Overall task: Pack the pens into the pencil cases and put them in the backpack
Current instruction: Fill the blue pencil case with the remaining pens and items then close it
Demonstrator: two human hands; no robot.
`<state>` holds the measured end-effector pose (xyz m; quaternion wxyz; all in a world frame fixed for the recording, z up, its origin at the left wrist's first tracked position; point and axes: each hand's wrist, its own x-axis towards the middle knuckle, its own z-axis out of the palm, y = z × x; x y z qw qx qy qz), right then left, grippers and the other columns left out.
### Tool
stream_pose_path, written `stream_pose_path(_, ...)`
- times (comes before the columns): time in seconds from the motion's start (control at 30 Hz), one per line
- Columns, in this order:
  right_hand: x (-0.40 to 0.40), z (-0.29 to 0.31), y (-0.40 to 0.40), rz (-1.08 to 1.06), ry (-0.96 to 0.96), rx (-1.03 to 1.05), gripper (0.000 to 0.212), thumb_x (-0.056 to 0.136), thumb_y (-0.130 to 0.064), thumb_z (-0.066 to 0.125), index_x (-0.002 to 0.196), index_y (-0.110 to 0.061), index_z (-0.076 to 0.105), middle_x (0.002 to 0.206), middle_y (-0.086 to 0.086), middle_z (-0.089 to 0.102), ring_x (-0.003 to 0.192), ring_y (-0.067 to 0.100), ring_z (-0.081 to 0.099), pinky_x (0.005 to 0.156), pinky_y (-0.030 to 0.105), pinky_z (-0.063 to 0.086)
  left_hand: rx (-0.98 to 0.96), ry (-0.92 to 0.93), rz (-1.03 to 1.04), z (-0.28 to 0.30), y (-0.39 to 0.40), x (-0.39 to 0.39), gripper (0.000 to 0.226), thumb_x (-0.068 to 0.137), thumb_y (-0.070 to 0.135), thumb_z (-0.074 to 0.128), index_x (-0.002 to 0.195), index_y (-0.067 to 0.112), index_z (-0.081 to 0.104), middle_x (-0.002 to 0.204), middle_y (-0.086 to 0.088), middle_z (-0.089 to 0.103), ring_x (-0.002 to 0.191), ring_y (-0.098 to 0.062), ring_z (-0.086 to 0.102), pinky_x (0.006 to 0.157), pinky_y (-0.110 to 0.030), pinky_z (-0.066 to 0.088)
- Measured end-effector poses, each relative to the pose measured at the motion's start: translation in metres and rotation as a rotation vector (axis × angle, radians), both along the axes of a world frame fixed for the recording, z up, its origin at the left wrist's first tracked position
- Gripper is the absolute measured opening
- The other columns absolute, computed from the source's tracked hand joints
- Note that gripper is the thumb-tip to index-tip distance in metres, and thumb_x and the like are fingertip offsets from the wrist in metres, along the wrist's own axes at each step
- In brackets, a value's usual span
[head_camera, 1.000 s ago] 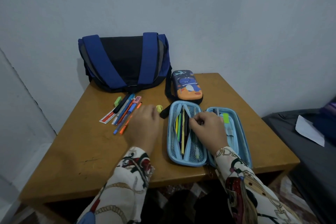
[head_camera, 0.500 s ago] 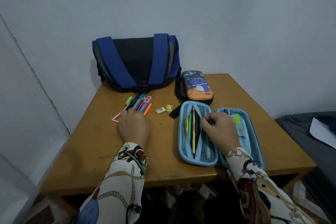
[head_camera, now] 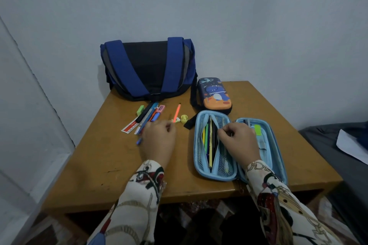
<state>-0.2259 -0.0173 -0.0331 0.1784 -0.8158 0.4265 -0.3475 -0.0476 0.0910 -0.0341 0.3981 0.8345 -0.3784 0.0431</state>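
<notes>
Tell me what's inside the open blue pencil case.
The open blue pencil case holds yellow, green and dark pencils behind its left mesh pocket, plus a green tab on the right. The right hand and sleeve cover the remainder.

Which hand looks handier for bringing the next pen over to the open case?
The left hand: it holds the orange pen beside the loose pens, while the right hand pinches the open blue case pocket.

Long cream sleeves [head_camera: 139, 201] with red, black and gold chain print
</notes>
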Motion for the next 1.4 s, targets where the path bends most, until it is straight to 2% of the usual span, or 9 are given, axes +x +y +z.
stream_pose_path(0.13, -0.001, -0.002, -0.001, 0.005, -0.002, -0.004, 0.030, 0.088, -0.024, 0.063, 0.059, -0.022, 0.056, 0.065, -0.006, 0.060, 0.072, 0.016, 0.057, 0.090, 0.035, 0.031, 0.062, 0.310, -0.191, 0.028, 0.004, -0.042, 0.013, 0.094, 0.036, 0.054, 0.089, 0.033, 0.065, 0.073, 0.007, 0.066, 0.065, -0.012, 0.062, 0.052, -0.025, 0.044)
stream_pose_path(0.23, 0.000, -0.002, -0.003, 0.010, -0.002, -0.017, 0.031, 0.087, -0.023, 0.063, 0.058, -0.022, 0.056, 0.061, -0.007, 0.058, 0.069, 0.016, 0.056, 0.090, 0.040, 0.040, 0.143, 0.294, -0.293, 0.034, -0.002, -0.056, 0.016, 0.095, 0.031, 0.053, 0.094, 0.025, 0.068, 0.073, 0.004, 0.066, 0.056, -0.008, 0.055, 0.044, -0.020, 0.033)
stream_pose_path(0.43, 0.000, -0.006, -0.005, 0.007, -0.018, -0.023, 0.030, 0.088, -0.024, 0.063, 0.059, -0.015, 0.059, 0.062, -0.004, 0.060, 0.069, 0.016, 0.056, 0.088, 0.039, 0.038, 0.249, 0.214, -0.308, 0.033, -0.013, -0.068, 0.021, 0.094, 0.027, 0.050, 0.087, 0.018, 0.069, 0.074, -0.004, 0.066, 0.053, -0.013, 0.049, 0.045, -0.024, 0.034)
stream_pose_path(0.6, 0.000, -0.008, -0.006, 0.008, -0.042, -0.012, 0.030, 0.089, -0.024, 0.062, 0.060, -0.013, 0.061, 0.064, -0.003, 0.061, 0.072, 0.016, 0.055, 0.083, 0.036, 0.034, 0.261, 0.119, -0.289, 0.025, -0.028, -0.075, 0.021, 0.093, 0.034, 0.047, 0.082, 0.026, 0.062, 0.074, 0.003, 0.061, 0.070, -0.018, 0.056, 0.054, -0.032, 0.044)
stream_pose_path(0.73, 0.000, -0.010, -0.008, 0.009, -0.045, -0.010, 0.032, 0.092, -0.027, 0.060, 0.063, -0.014, 0.062, 0.066, -0.003, 0.062, 0.073, 0.016, 0.055, 0.084, 0.034, 0.031, 0.254, 0.113, -0.348, 0.015, -0.035, -0.072, 0.026, 0.090, 0.041, 0.040, 0.080, 0.031, 0.063, 0.075, 0.002, 0.061, 0.068, -0.019, 0.058, 0.062, -0.039, 0.054)
stream_pose_path(0.93, 0.000, -0.009, -0.007, 0.010, -0.042, -0.006, 0.029, 0.090, -0.026, 0.061, 0.064, -0.015, 0.064, 0.068, -0.005, 0.062, 0.075, 0.015, 0.055, 0.083, 0.032, 0.027, 0.223, 0.189, -0.524, 0.005, -0.029, -0.058, 0.025, 0.087, 0.028, 0.056, 0.109, 0.037, 0.064, 0.096, 0.011, 0.056, 0.100, -0.012, 0.046, 0.086, -0.039, 0.048)
stream_pose_path(1.13, 0.000, -0.009, -0.009, 0.011, -0.030, -0.012, 0.026, 0.088, -0.025, 0.062, 0.064, -0.014, 0.063, 0.069, -0.003, 0.064, 0.076, 0.017, 0.058, 0.086, 0.037, 0.036, 0.194, 0.096, -0.582, 0.000, -0.027, -0.052, 0.015, 0.087, 0.028, 0.064, 0.081, 0.039, 0.057, 0.096, 0.013, 0.051, 0.104, -0.011, 0.043, 0.094, -0.042, 0.043)
stream_pose_path(1.23, 0.000, -0.008, -0.008, 0.020, -0.044, -0.008, 0.028, 0.087, -0.028, 0.059, 0.062, -0.014, 0.062, 0.069, -0.003, 0.064, 0.075, 0.017, 0.058, 0.086, 0.037, 0.035, 0.156, 0.043, -0.635, -0.007, -0.026, -0.049, 0.005, 0.088, 0.029, 0.064, 0.088, 0.033, 0.067, 0.092, 0.017, 0.047, 0.099, -0.010, 0.040, 0.094, -0.042, 0.042)
stream_pose_path(1.4, 0.000, -0.008, -0.008, 0.028, -0.062, 0.006, 0.029, 0.082, -0.035, 0.054, 0.062, -0.016, 0.062, 0.066, -0.004, 0.063, 0.073, 0.016, 0.058, 0.085, 0.041, 0.041, 0.154, 0.033, -0.674, -0.014, -0.021, -0.046, 0.017, 0.085, 0.030, 0.065, 0.102, 0.028, 0.066, 0.098, 0.015, 0.046, 0.100, -0.010, 0.037, 0.097, -0.041, 0.037)
